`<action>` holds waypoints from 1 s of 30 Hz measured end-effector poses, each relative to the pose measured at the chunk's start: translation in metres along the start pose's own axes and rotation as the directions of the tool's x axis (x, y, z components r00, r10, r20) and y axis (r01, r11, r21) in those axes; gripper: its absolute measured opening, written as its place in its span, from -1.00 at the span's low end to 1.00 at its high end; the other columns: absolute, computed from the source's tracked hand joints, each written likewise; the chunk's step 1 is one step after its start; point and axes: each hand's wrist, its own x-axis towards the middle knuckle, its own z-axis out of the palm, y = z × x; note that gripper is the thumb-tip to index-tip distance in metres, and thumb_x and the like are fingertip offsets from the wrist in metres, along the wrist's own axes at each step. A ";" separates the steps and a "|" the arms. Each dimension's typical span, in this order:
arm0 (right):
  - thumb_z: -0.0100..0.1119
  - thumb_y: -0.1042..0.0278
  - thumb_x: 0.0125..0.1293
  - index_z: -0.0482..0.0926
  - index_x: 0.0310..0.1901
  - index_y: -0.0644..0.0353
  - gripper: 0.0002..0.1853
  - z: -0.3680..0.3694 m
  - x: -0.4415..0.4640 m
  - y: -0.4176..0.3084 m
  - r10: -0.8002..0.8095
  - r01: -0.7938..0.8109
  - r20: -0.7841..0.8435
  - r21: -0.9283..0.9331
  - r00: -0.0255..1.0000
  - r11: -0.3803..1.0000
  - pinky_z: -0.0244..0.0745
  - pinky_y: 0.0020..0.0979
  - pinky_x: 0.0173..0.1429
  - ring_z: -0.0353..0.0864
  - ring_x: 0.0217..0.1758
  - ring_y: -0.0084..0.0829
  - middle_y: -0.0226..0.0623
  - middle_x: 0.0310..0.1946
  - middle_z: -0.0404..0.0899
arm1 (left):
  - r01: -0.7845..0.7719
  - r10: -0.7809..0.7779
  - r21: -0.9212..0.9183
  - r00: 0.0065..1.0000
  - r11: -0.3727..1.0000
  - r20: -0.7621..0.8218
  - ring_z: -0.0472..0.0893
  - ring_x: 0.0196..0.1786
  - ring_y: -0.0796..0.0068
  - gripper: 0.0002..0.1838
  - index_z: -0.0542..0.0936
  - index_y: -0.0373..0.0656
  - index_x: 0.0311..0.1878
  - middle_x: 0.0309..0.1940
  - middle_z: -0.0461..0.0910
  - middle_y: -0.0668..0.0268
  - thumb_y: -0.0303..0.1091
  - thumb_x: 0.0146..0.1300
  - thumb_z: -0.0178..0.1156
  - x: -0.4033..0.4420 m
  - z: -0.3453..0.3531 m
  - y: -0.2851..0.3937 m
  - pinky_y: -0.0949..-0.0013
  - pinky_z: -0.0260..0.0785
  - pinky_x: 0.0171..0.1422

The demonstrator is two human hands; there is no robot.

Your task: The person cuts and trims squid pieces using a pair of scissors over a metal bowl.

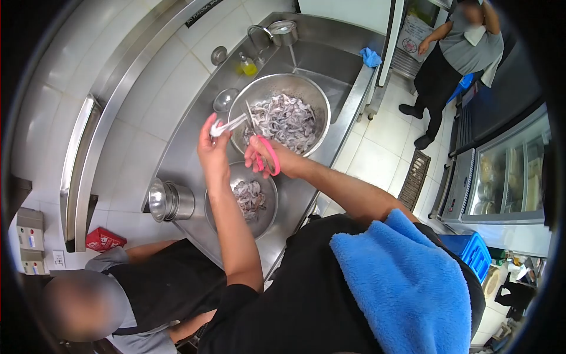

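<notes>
My left hand [213, 144] pinches a pale, slippery squid [231, 124], its tentacles stretched to the right over the rim of a large steel bowl [322, 100]. Scissors with pink handles [275, 159] are in my right hand [259, 152], fingers through the loops. Their blades point up and meet the end of the squid; whether they are closed on it I cannot tell. Grey-white squid pieces [286, 121] fill much of the large bowl. Nearer to me, under my forearms, a smaller steel bowl [270, 197] contains a smaller heap of squid [249, 200].
Water runs from a tap [259, 30] into the steel sink [336, 76] behind the large bowl. Stacked steel containers [177, 200] stand on the left. One person [171, 283] is close at lower left; another person [460, 56] stands by the fridges at upper right.
</notes>
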 end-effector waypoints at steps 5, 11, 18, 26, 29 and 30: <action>-0.07 -0.36 0.61 0.62 -0.10 0.14 -0.38 0.007 -0.003 0.005 0.009 0.000 0.043 -0.190 0.999 0.982 0.55 -0.47 -0.32 0.62 -0.35 -0.57 -0.39 -0.31 0.67 | 0.067 -0.074 0.075 0.994 0.995 0.082 0.61 0.09 0.49 -0.38 0.46 -0.20 0.48 0.12 0.63 0.25 -0.64 0.36 0.31 -0.024 -0.022 -0.007 0.36 0.48 0.23; 0.10 -0.36 0.55 0.66 -0.26 0.16 -0.38 0.022 -0.020 0.023 0.006 0.023 0.142 -0.204 0.990 0.979 0.47 -0.50 -0.42 0.60 -0.48 -0.58 -0.40 -0.46 0.66 | 0.190 -0.225 0.156 0.940 0.969 0.257 0.64 0.10 0.46 -0.39 0.47 -0.19 0.48 0.13 0.66 0.27 -0.68 0.37 0.21 -0.049 -0.038 -0.015 0.38 0.50 0.25; -0.07 -0.56 0.50 0.64 -0.39 0.18 -0.19 0.034 -0.027 0.041 0.141 -0.104 0.155 -0.226 0.978 0.968 0.44 -0.50 -0.44 0.56 -0.54 -0.56 -0.36 -0.52 0.62 | 0.046 -0.212 0.451 0.922 0.891 0.324 0.61 -0.05 0.36 -0.82 0.56 -0.25 0.10 -0.07 0.62 0.22 -0.39 0.58 0.08 -0.083 -0.077 -0.060 0.27 0.47 0.09; -0.22 -0.75 0.39 0.61 -0.35 0.20 -0.05 0.038 -0.032 0.064 0.245 -0.232 0.267 -0.081 0.932 0.969 0.41 -0.50 -0.48 0.53 -0.57 -0.56 -0.36 -0.51 0.62 | 0.133 -0.302 0.614 0.936 0.778 0.179 0.57 -0.13 0.20 -0.63 0.52 -0.30 -0.02 -0.21 0.53 0.11 -0.14 0.71 -0.07 -0.143 -0.077 -0.063 0.14 0.40 0.05; -0.26 -0.76 0.39 0.60 -0.35 0.20 -0.04 0.044 -0.036 0.065 0.336 -0.336 0.308 -0.056 0.890 0.940 0.40 -0.50 -0.52 0.53 -0.58 -0.56 -0.34 -0.48 0.63 | 0.006 -0.214 0.711 0.956 0.703 0.203 0.58 -0.14 0.23 -0.65 0.54 -0.31 -0.02 -0.24 0.52 0.14 -0.19 0.71 -0.07 -0.162 -0.095 -0.079 0.19 0.39 0.02; -0.27 -0.76 0.39 0.59 -0.35 0.19 -0.04 0.042 -0.034 0.070 0.370 -0.377 0.330 -0.046 0.868 0.925 0.40 -0.50 -0.53 0.53 -0.58 -0.56 -0.34 -0.47 0.63 | -0.004 -0.213 0.709 0.953 0.706 0.217 0.57 -0.11 0.17 -0.66 0.54 -0.32 -0.02 -0.23 0.52 0.09 -0.20 0.70 -0.06 -0.168 -0.093 -0.071 0.15 0.38 0.05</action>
